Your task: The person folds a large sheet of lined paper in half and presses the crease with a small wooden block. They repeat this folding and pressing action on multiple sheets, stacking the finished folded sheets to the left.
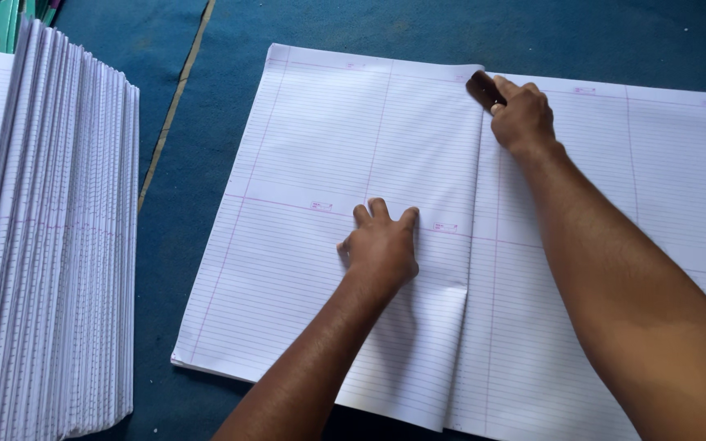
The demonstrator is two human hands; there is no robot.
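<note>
my left hand (380,245) lay flat, fingers spread a little, pressing down on the folded-over half of a big ruled sheet (353,163) near its middle. my right hand (521,117) was curled around a small dark block (481,88), pinching it between thumb and fingers, with the block touching the paper right at the top of the fold line. i couldn't tell what the block was made of; it looked like wood, maybe. the sheet lay on the blue worktop (189,245), and the folded flap's lower edge had a small crumple near the crease. under the flap, more of the ruled paper (680,180) stretched out to the right beneath my forearm. well apart on the left sat a fanned stack of folded ruled sheets (67,245), its edges stepped like stairs.
</note>
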